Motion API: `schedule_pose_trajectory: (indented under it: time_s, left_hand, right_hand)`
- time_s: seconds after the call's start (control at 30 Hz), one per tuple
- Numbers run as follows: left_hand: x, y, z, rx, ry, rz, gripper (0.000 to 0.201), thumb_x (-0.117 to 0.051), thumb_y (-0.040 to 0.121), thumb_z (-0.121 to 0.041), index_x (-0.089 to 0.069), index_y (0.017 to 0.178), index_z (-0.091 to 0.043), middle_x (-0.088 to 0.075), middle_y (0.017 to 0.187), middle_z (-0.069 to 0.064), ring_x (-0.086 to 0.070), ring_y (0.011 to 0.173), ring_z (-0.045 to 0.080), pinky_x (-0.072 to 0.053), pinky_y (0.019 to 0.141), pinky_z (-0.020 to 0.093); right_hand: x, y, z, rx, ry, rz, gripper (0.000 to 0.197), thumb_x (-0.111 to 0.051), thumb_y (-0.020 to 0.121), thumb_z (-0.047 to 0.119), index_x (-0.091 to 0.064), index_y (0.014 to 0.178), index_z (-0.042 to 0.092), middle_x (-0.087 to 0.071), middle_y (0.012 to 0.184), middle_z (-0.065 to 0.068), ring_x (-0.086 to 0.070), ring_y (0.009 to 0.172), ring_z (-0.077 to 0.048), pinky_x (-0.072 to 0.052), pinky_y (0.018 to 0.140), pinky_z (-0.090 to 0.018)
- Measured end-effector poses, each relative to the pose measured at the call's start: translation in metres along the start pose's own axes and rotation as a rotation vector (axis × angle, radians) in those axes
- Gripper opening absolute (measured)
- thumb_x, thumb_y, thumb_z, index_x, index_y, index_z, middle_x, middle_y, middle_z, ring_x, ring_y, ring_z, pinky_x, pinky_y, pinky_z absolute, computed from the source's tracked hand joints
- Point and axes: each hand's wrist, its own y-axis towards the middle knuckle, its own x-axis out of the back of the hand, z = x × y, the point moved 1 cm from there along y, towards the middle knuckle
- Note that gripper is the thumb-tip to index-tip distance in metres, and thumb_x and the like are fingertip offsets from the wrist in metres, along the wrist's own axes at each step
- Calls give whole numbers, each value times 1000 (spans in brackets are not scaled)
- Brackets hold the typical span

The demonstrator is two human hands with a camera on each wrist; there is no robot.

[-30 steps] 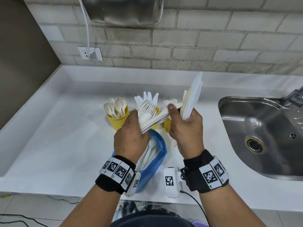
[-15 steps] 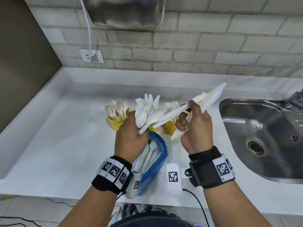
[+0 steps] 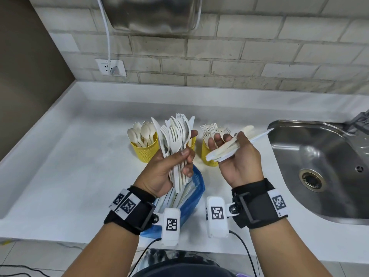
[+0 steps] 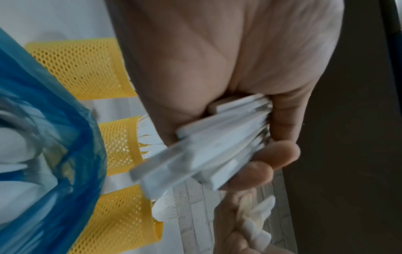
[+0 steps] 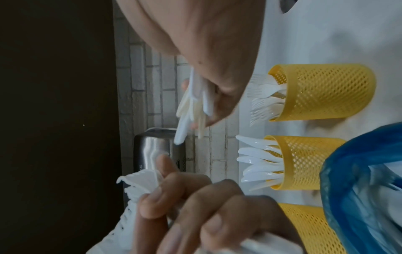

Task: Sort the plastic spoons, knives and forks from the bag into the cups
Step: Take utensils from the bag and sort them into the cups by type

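Observation:
My left hand (image 3: 179, 156) grips an upright bundle of white plastic forks (image 3: 176, 136) with a knife or two among them; their handles show in its fist (image 4: 217, 151). My right hand (image 3: 235, 154), palm up, holds a bundle of white knives (image 3: 229, 149) lying across its fingers under the thumb, blades pointing right (image 5: 191, 106). Three yellow mesh cups stand behind the hands: the spoon cup (image 3: 143, 151) on the left, the knife cup (image 5: 304, 163) mostly hidden behind the left bundle, and the fork cup (image 3: 207, 156) on the right. The blue bag (image 3: 194, 194) lies under my left wrist with cutlery inside.
The white counter (image 3: 69, 166) runs left to a raised edge and a dark wall. A steel sink (image 3: 319, 166) lies close on the right. Behind are a brick wall, a socket (image 3: 110, 67) and a steel appliance (image 3: 151, 15).
The hands have drawn apart. My right hand has turned palm up and laid its knives flat, pointing right. My left hand has turned its bundle upright, palm towards me.

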Motion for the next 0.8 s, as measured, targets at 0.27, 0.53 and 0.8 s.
schedule_pose_trajectory:
  time_s: [0.27,0.53,0.8]
  left_hand:
    - [-1,0,-6,-33,104,-49,33,-73,93,-18,-63,124,-14,-61,82,10,-58,67,21,-51,67,35]
    - [0,-5,-13,-96,568,-209,15,-64,100,-18,-69,100,-4,-69,81,2,-55,67,22,-49,68,34]
    - [5,-6,-20,-218,811,-328,23,-69,88,-14,-70,106,-29,-74,94,-3,-68,90,13,-56,83,32]
  right_hand:
    - [-4,-4,-6,170,-180,113,26,-54,106,35,-50,85,21,-31,63,3,-26,43,-7,-26,34,-18]
    - [-26,-20,-9,386,-499,261,35,-54,105,39,-53,78,15,-32,55,0,-27,41,-13,-26,40,-22]
    - [-55,-49,9,750,-1155,524,4,-75,93,8,-75,95,11,-58,57,20,-54,54,-2,-46,61,-18]
